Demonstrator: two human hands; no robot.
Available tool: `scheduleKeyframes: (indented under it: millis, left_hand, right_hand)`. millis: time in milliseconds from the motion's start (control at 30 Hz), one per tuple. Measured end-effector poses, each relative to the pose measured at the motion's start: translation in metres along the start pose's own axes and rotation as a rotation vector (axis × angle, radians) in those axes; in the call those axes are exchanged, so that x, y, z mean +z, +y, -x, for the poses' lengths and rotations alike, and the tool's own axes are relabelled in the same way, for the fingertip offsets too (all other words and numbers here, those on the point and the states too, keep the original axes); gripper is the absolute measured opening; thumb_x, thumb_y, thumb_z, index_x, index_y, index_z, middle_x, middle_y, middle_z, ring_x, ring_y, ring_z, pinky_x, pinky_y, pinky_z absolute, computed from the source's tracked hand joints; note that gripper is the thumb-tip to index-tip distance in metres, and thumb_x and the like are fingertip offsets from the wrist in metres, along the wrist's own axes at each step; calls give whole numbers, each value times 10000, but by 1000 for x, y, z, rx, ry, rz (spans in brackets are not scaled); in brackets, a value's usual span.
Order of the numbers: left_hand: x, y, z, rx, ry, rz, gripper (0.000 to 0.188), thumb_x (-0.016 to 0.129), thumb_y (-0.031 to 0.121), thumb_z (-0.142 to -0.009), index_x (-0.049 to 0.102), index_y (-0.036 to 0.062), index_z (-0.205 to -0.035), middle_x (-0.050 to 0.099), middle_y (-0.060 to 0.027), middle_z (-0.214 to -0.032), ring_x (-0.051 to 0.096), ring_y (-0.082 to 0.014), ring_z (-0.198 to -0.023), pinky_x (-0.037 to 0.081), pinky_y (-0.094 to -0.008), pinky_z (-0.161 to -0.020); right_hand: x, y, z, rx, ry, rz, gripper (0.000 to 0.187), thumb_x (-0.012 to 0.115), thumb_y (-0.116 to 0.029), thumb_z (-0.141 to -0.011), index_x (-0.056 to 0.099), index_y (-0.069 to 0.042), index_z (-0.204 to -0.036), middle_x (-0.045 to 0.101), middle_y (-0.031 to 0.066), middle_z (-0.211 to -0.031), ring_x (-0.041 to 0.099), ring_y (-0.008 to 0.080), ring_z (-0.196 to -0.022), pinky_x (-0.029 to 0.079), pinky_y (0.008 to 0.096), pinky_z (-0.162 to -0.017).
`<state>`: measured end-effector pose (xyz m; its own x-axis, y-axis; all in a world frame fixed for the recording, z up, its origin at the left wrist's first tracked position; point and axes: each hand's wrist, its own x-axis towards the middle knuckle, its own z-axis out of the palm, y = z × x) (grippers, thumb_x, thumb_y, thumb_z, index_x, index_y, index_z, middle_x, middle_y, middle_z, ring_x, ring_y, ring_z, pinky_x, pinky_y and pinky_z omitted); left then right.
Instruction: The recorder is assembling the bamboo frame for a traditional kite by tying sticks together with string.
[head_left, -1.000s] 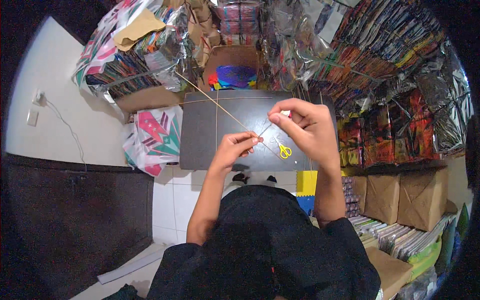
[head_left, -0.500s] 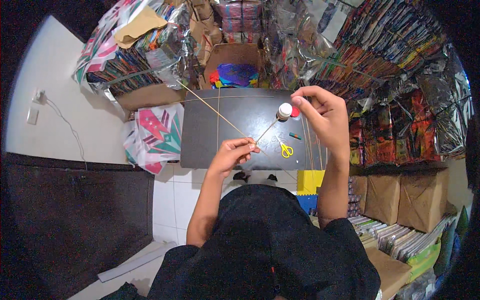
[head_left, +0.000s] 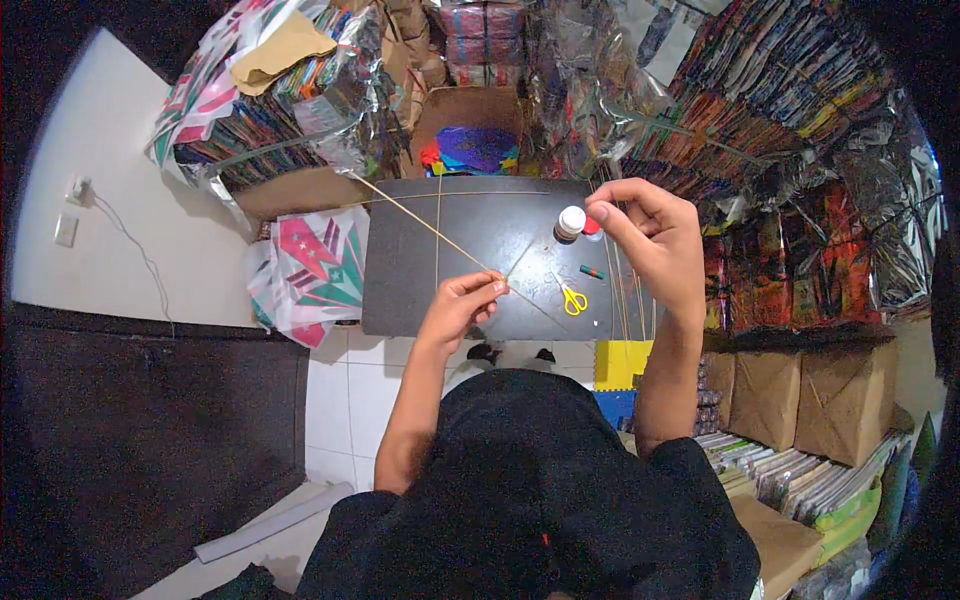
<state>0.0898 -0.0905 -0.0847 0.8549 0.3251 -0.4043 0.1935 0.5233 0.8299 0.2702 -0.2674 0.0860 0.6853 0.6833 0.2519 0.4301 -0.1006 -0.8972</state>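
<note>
My left hand (head_left: 462, 310) is closed in a pinch on thin bamboo sticks (head_left: 424, 222) where they cross. One long stick slants from the far left down to the right past my fingers. A shorter length points up and away from the crossing. My right hand (head_left: 655, 240) is raised at the right, thumb and forefinger pressed together; whatever they hold, if anything, is too fine to see. Behind its fingertips stand a dark bottle with a white cap (head_left: 571, 220) and a red round object (head_left: 591, 225). Yellow-handled scissors (head_left: 573, 300) and a small dark green item (head_left: 591, 271) lie below them.
More thin sticks lie on the dark table (head_left: 400, 290), along its far, left and right parts. An open cardboard box (head_left: 470, 105) with coloured sheets stands beyond. Plastic-wrapped stacks (head_left: 760, 80) crowd the far side and right. Brown paper parcels (head_left: 845, 400) sit at lower right.
The crossed sticks in my left hand have turned slightly, and the short length now points more away from me. My right hand has shifted a little to the right and nearer.
</note>
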Motion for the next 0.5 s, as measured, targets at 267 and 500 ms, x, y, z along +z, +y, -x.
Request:
scheduleKeyframes:
  millis: [267, 500]
  left_hand:
    - [-7, -3, -12, 46, 89, 64, 197, 715, 138, -926, 687, 14, -1077, 683, -14, -918, 564, -58, -679, 407, -188, -543]
    - [8, 3, -11, 50, 63, 45, 172, 718, 134, -926, 721, 5, -1040, 648, 14, -853, 554, -40, -675, 404, -176, -536]
  right_hand:
    - [-4, -23, 10, -77, -51, -46, 120, 752, -127, -888, 734, -30, -956, 418, -120, -582, 312, -36, -535, 186, 200, -466]
    - [0, -32, 12, -77, -82, -24, 115, 759, -120, -879, 737, -31, -949, 424, -111, -574, 303, -28, -530, 183, 208, -465]
